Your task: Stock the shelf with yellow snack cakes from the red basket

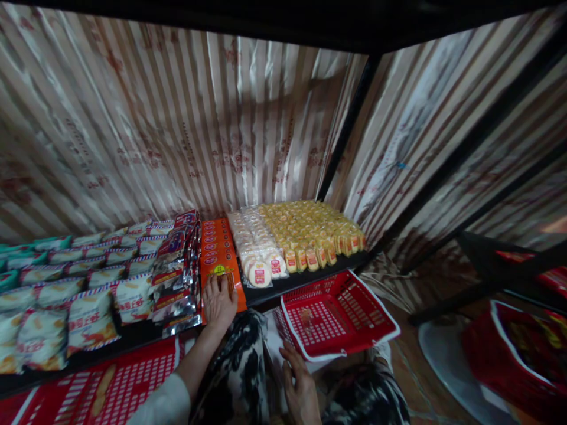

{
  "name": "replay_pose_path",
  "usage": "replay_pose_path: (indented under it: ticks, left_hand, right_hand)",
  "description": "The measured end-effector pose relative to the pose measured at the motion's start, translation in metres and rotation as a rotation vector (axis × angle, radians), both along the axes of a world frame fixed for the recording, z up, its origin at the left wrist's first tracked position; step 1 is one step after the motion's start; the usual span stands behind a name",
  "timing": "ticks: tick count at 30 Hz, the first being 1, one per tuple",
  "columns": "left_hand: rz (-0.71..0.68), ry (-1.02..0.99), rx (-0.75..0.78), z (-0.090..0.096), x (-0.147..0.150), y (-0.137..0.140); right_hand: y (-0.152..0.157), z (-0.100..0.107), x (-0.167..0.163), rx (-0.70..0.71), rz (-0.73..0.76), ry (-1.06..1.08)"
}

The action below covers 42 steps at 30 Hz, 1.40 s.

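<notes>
My left hand (220,300) lies flat on the lower part of an orange printed packet (220,251), its fingers stretched out. To its left stand dark red and silver packets (175,283) in stacks. On its other side are rows of round white wafers in clear wrap (260,273). My right hand (301,381) hangs low over my lap with fingers apart and slightly bent, holding nothing visible. Close to it is a red plastic basket (330,351) with a white rim; a small wrapped item (306,317) lies inside.
White snack bags (91,319) fill the shelf's left side; yellow wrapped snacks (310,230) stand at its right. Another red basket (146,369) is at lower left, and a filled red basket (482,348) at far right. Black frame bars (349,127) cross before striped sheeting (190,118).
</notes>
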State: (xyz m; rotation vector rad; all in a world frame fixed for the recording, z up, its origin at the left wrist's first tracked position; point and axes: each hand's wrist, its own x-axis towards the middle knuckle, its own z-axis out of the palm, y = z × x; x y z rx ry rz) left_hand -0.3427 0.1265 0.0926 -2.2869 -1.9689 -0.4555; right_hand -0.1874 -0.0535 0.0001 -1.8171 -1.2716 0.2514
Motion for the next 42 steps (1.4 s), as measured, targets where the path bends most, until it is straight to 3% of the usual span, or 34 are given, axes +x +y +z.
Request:
replay_pose_path:
  ticks: [12, 21, 31, 38, 42]
  left_hand:
    - [0.001, -0.039, -0.023, 0.006, 0.001, -0.003]
    - [0.010, -0.054, -0.038, 0.007, 0.003, -0.003]
    - [-0.111, -0.171, 0.115, 0.013, 0.001, -0.021]
    - [-0.317, -0.293, 0.087, 0.017, 0.031, -0.025]
    - [-0.380, -0.320, 0.027, 0.010, 0.050, -0.021]
  right_hand:
    - [-0.008, -0.009, 0.021, -0.049, -0.006, 0.025]
    - [-0.015, -0.016, 0.007, -0.025, -0.040, 0.046]
    - [-0.017, 0.009, 0.016, -0.004, -0.094, 0.152]
    - [0.026, 0.042, 0.053, 0.115, -0.081, 0.144]
    - [0.044, 0.043, 0.070, 0.125, -0.078, 0.164]
